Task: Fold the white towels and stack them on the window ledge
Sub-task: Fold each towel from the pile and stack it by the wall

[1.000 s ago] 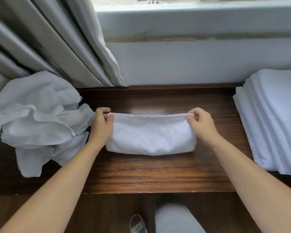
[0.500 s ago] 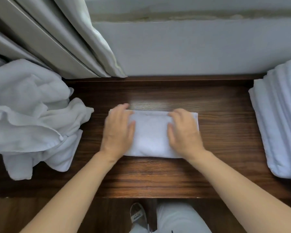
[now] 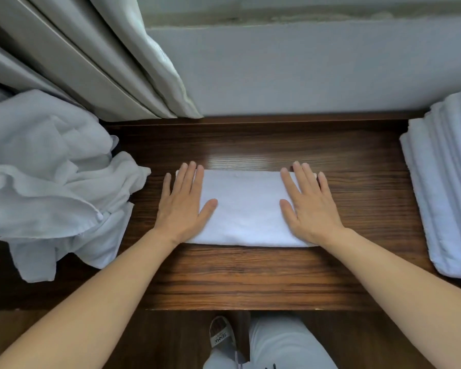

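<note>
— Pressing what, and where?
— Pressing folded towel (image 3: 246, 209) flat at centre of window ledge (image 3: 250, 275): left hand (image 3: 183, 206) and right hand (image 3: 308, 206), fingers straight, gripping nothing, probably to set the creases.
— And around it?
— Crumpled towels (image 3: 45, 182) at nine o'clock; finished stack (image 3: 447, 182) at three o'clock.

So that's one folded towel (image 3: 246, 209) lying flat mid-ledge with two hands on it, left hand (image 3: 183, 203) and right hand (image 3: 308, 206), one crumpled heap of unfolded towels (image 3: 45, 182) at left, one stack of folded towels (image 3: 447, 182) at right (can't count layers), one curtain (image 3: 104, 54), one slipper (image 3: 221, 334).
</note>
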{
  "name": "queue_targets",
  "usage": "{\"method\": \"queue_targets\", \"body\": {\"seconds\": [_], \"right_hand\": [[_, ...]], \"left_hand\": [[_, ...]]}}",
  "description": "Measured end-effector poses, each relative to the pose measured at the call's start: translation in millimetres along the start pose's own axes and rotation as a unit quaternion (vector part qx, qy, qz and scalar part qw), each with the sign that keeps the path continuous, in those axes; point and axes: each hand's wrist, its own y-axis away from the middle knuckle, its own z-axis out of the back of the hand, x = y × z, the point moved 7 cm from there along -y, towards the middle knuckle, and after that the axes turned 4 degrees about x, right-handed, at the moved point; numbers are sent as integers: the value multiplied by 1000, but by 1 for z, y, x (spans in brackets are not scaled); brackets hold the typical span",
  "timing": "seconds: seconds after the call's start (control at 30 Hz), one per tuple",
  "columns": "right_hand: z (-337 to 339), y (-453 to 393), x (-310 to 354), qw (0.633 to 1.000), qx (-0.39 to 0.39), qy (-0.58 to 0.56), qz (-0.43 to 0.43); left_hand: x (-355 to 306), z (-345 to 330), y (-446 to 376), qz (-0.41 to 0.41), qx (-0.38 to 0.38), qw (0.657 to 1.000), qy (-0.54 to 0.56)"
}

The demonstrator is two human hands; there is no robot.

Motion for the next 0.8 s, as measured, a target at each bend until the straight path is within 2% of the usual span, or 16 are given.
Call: {"method": "queue_targets", "body": {"seconds": [0.17,0.23,0.33,0.43,0.63,0.8], "right_hand": [[42,-16,-13,999,-3,-40,-7],[53,-29,-23,997,57,-51,-33],[61,-44,-37,974,173,-116,-86],[68,-50,-44,956,229,-161,-91],[96,-14,-49,952,168,-233,-105],[150,60,-46,950,21,-281,-131]], "left_hand": [[15,43,-19,-11,-18,1000,17],[29,55,-32,24,25,999,28],[46,59,-48,70,150,983,79],[51,64,-53,76,208,967,126],[53,94,-29,34,175,951,251],[47,145,4,-50,98,933,341]]}}
